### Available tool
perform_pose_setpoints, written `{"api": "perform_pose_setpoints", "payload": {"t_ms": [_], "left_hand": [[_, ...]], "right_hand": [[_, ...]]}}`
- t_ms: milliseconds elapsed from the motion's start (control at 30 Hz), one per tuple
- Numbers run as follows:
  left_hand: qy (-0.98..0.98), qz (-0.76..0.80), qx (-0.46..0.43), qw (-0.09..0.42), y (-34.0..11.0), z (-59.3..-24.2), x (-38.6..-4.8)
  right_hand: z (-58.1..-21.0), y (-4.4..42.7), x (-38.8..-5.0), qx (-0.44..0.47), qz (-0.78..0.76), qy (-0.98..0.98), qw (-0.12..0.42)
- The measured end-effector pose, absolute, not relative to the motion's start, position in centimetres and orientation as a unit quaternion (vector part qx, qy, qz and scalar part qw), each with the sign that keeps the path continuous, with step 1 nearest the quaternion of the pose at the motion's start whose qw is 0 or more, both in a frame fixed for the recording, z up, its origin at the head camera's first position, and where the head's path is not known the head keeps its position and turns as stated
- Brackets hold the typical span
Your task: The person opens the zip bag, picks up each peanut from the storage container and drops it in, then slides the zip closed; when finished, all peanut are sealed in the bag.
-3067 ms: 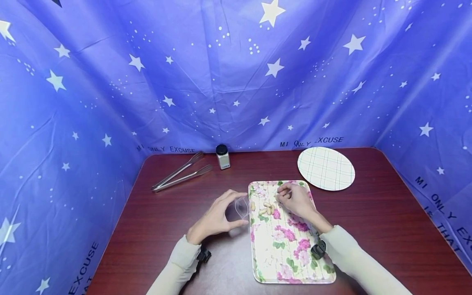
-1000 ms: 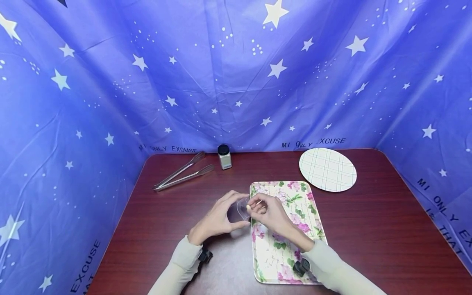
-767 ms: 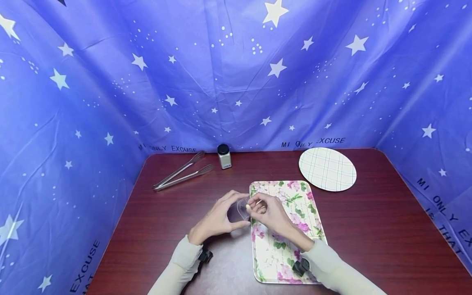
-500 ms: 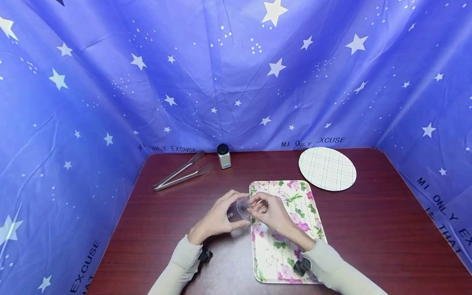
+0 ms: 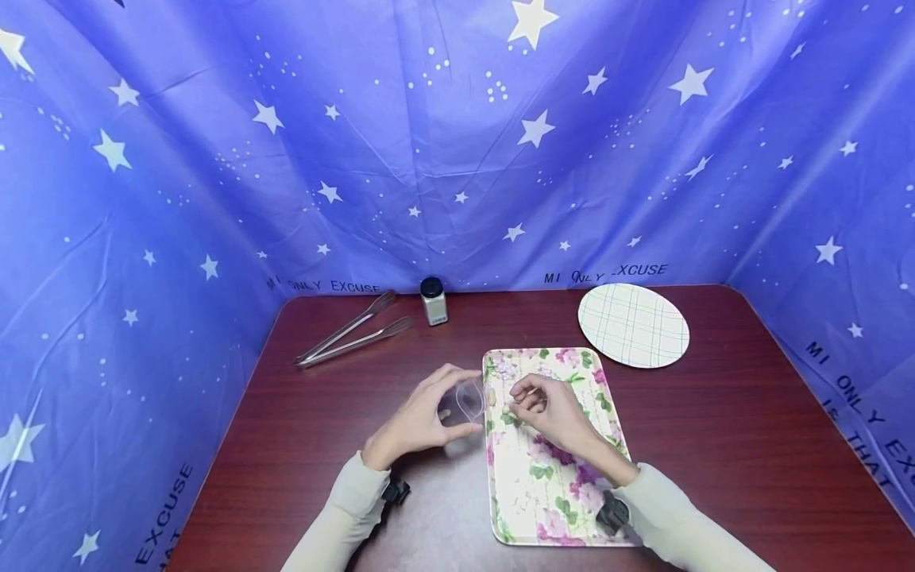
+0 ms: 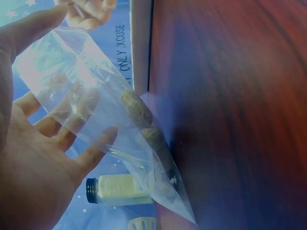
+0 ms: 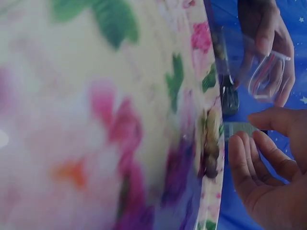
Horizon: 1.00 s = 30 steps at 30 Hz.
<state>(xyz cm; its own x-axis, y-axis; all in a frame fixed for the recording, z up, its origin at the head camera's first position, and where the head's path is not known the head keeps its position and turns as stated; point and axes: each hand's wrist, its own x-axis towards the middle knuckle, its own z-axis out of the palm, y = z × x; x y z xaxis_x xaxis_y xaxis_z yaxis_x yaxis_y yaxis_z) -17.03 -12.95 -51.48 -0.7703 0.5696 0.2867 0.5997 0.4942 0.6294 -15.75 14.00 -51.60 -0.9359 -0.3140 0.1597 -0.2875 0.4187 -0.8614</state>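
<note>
In the head view my left hand [image 5: 418,413] holds a clear zip bag [image 5: 469,400], its mouth spread between thumb and fingers and facing the tray. Peanuts [image 6: 136,108] lie low inside the bag in the left wrist view. My right hand [image 5: 552,409] hovers above the flowered tray [image 5: 525,504], fingers loosely bent, with nothing visible between them. One peanut [image 5: 491,396] shows at the tray's left edge. In the right wrist view several peanuts [image 7: 211,139] lie on the tray near that hand, which partly hides them in the head view.
Metal tongs [image 5: 350,334] lie spread at the back left. Beside them stands a black-capped jar [image 5: 433,302]. A checked oval plate [image 5: 633,326] sits at the back right. Blue starry cloth [image 5: 457,159] hangs behind the dark red table [image 5: 715,429].
My right hand carried a peanut from the tray to the bag's mouth, let it go there, then moved back right over the tray. My left hand stays with the bag.
</note>
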Motion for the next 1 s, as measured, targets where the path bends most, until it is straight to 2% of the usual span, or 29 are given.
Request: {"api": "perform_pose_setpoints", "payload": {"t_ms": [133, 367, 1000], "left_hand": [[-0.864, -0.369, -0.341, 0.021, -12.9, -51.5, -17.1], [-0.865, -0.373, -0.335, 0.010, -13.0, -51.6, -16.9], [-0.865, -0.368, -0.341, 0.018, -12.9, -51.7, -17.0]], "right_hand": [[-52.0, 15.0, -15.8, -0.171, -0.484, 0.858, -0.002], [-52.1, 15.9, -15.9, -0.127, -0.467, 0.875, 0.014], [-52.1, 15.5, -16.6, -0.129, -0.430, 0.893, 0.024]]}}
